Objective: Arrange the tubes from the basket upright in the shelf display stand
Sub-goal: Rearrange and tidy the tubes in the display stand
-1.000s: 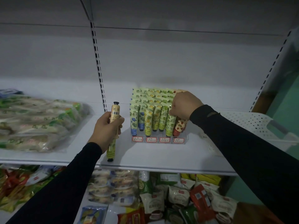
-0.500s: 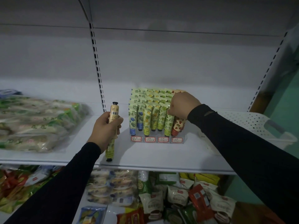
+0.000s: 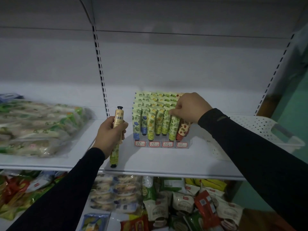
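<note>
red-bordered price labels (image 3: pixel 154 144) along the front lip of the clear display stand (image 3: pixel 189 144), handwriting too small to read; barcode (image 3: pixel 118 118) printed on a yellow tube (image 3: pixel 118 121), cap up; other writing illegible

left hand (image 3: pixel 109 132) curled tight around two tubes at once, beside the stand's left edge: the yellow tube pointing up, a green tube (image 3: pixel 114 156) pointing down with its black cap just above the shelf (image 3: pixel 158 162)

right hand (image 3: pixel 190 108) curled, thumb and fingers pinching the flat top of a green-patterned tube (image 3: pixel 174 129) in the front row of the stand, next to a strawberry-print tube (image 3: pixel 182 130) at the row's right end

rows of upright floral tubes (image 3: pixel 155 110) filling the stand, stepped higher toward the back

white perforated basket (image 3: pixel 260 129) on the shelf right of the stand, behind the right sleeve; bagged goods (image 3: pixel 36 127) at the left of the shelf
</note>
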### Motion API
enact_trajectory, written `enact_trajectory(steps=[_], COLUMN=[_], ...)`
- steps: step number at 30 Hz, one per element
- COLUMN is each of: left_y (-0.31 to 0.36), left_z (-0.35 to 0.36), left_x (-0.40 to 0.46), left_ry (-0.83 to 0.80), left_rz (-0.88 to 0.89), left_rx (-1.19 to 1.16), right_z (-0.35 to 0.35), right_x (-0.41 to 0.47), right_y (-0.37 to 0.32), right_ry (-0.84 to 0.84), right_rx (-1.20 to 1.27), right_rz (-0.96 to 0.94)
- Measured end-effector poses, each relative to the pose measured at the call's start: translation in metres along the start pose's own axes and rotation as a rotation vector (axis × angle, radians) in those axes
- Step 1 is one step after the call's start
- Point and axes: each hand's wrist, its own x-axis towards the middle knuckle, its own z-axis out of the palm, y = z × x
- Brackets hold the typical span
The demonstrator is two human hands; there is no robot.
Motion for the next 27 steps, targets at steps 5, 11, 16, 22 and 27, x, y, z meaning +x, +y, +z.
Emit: enact_trajectory(steps=[5, 11, 16, 22, 27], left_y=[0.002, 0.002, 0.001, 0.001, -0.001], left_z=[-0.002, 0.002, 0.003, 0.005, 0.004], left_x=[-0.001, -0.005, -0.004, -0.004, -0.002], left_ry=[-0.001, -0.005, -0.011, -0.012, -0.015], left_rz=[0.000, -0.006, -0.014, -0.019, -0.016], left_rx=[0.009, 0.011, 0.021, 0.014, 0.024], right_z=[-0.003, -0.006, -0.002, 0.009, 0.010], right_x=[-0.010, -0.027, -0.032, -0.027, -0.023], right_y=[0.013, 0.024, 0.033, 0.029, 0.030], right_ry=[0.114, 0.123, -0.001, 0.036, 0.034], right_rx=[-0.039, -0.023, -0.040, -0.031, -0.059], right_rz=[0.064, 0.117, 0.101, 0.055, 0.025])
